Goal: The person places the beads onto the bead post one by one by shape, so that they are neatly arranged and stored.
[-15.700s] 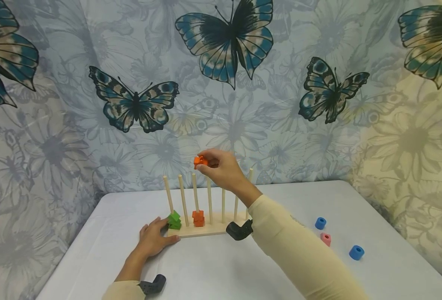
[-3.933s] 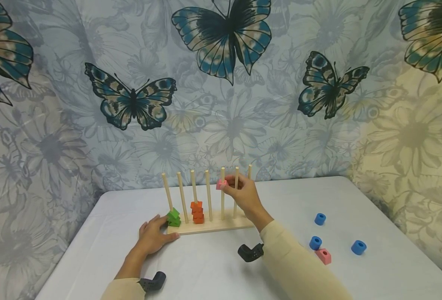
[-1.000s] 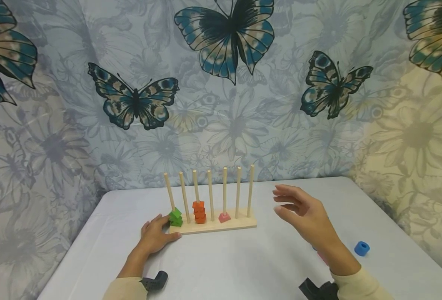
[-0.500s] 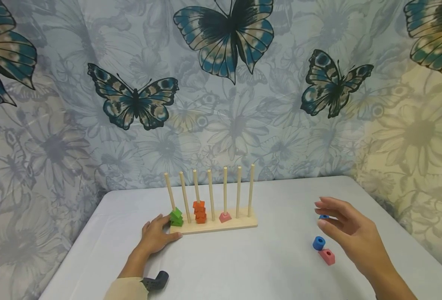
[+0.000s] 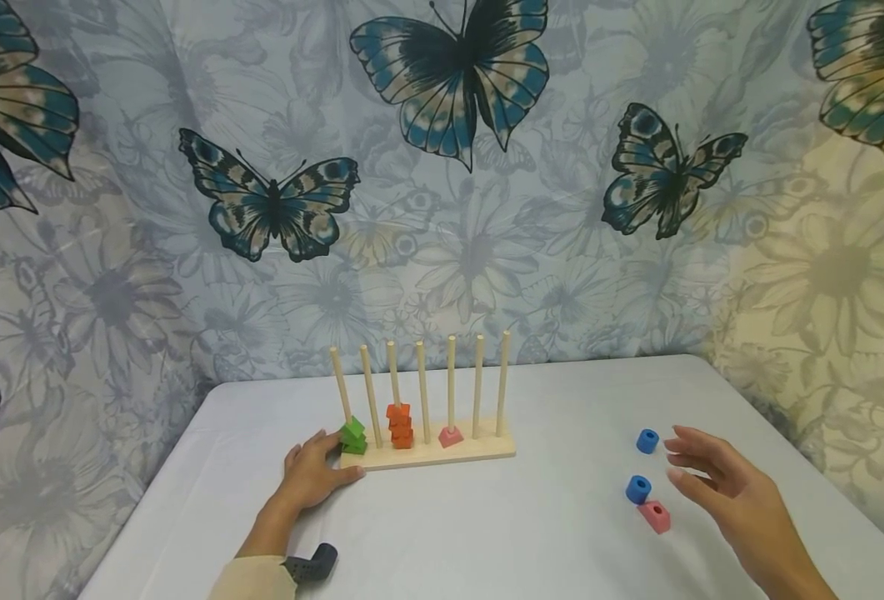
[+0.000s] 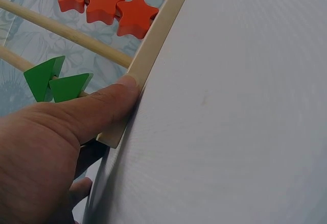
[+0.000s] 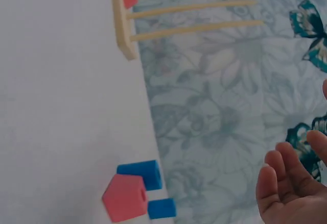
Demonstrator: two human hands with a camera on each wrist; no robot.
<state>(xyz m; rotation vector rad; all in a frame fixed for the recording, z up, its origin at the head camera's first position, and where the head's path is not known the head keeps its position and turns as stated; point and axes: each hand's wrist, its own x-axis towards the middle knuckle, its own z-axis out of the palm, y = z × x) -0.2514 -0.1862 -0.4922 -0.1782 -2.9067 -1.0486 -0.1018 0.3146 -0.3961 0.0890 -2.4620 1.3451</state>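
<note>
My left hand grips the left end of a wooden peg stand, thumb on the front edge of its base in the left wrist view. Two green triangle beads sit on the leftmost peg. On the third peg are three orange star beads. A pink bead is at the foot of the fifth peg. My right hand hovers at the right, fingers loosely bent, holding nothing visible. To its left lie a blue cylinder bead, another blue cylinder bead and a pink pentagon bead.
A white cloth-covered table carries everything. Behind its far edge hangs a butterfly-printed curtain. A black wrist device is strapped at my left wrist.
Three orange stars now sit stacked on the third peg, and a pink bead is on the fifth. My right hand has let go and moved right, toward the loose beads. Left hand stays put.
</note>
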